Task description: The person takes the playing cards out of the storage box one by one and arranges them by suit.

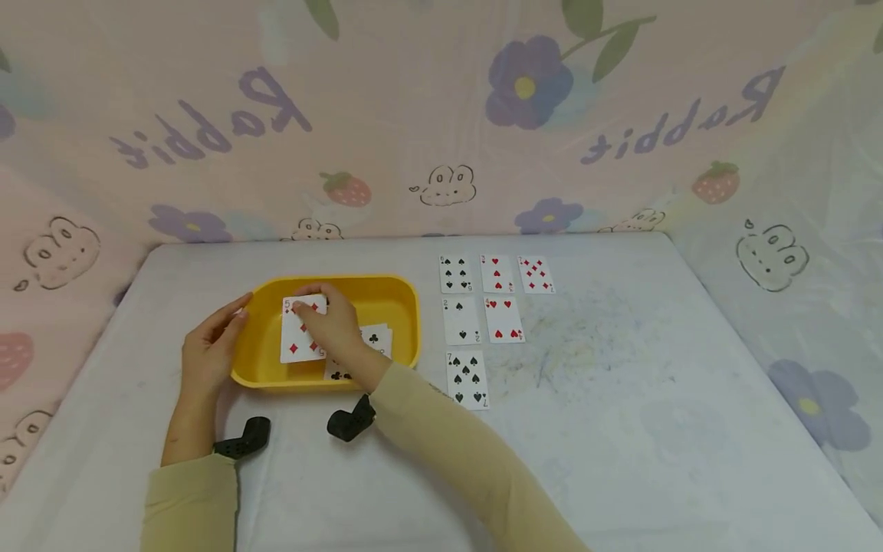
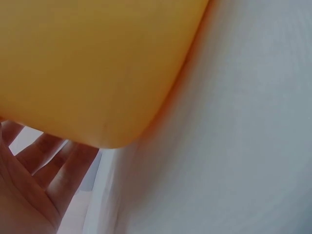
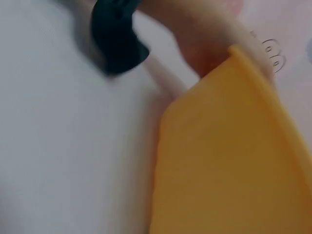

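Observation:
My right hand (image 1: 336, 320) reaches over the yellow tub (image 1: 416, 322) and pinches a five of diamonds (image 1: 293, 337), with the thumb on its face. The card is face up, above the inside of the tub. Beneath the right hand and wrist, black club cards (image 1: 375, 337) lie in the tub, partly covered. At the tub's left end is my left hand (image 1: 209, 353), its fingertips right at the rim. The left wrist view shows its fingers (image 2: 73, 170) fairly straight beside the tub's outer wall (image 2: 97, 73). In the right wrist view the tub wall (image 3: 229, 161) hides the right hand's fingers.
Right of the tub, face-up cards lie in rows: six of spades (image 1: 455, 274), three of hearts (image 1: 497, 274) and seven of diamonds (image 1: 536, 274) at the back; two of spades (image 1: 461, 322) and four of hearts (image 1: 505, 319); seven of spades (image 1: 467, 376) in front. A patterned cloth (image 1: 414, 115) hangs behind.

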`<state>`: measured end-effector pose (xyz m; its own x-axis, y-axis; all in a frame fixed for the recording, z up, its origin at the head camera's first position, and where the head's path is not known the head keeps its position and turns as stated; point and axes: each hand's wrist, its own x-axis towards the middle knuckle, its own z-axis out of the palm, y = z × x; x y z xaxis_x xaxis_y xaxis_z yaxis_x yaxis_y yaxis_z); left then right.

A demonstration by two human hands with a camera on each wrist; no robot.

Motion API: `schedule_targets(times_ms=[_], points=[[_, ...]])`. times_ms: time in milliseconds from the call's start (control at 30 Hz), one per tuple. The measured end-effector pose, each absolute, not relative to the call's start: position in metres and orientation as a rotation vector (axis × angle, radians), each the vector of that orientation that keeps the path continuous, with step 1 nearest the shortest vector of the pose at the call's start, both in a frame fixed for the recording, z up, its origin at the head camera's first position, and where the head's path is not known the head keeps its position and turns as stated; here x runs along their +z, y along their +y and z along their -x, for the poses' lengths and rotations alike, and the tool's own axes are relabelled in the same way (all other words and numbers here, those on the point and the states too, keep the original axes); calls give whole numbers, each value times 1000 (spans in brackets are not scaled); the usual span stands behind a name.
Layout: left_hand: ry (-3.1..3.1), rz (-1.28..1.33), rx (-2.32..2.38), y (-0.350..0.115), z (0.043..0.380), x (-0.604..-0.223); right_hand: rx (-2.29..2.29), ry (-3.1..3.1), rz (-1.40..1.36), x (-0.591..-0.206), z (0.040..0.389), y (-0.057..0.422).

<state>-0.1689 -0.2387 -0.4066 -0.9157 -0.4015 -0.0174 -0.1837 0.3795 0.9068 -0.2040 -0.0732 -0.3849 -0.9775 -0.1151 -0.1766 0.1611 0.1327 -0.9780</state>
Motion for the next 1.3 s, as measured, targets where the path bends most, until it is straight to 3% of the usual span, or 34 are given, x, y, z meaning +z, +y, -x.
schedule_targets(times_ms=[300,600,1300], points=[[-2421,-482,-1581,-240,167,-406,-2052,1985,-122,-375,211,-47],[-2436,-485,-1573,-243,165,-406,-2185,1917,-230,-349,225,9],[-2397,-484,-1622,-241,168,-407,-2113,2172,-285,-361,250,140]])
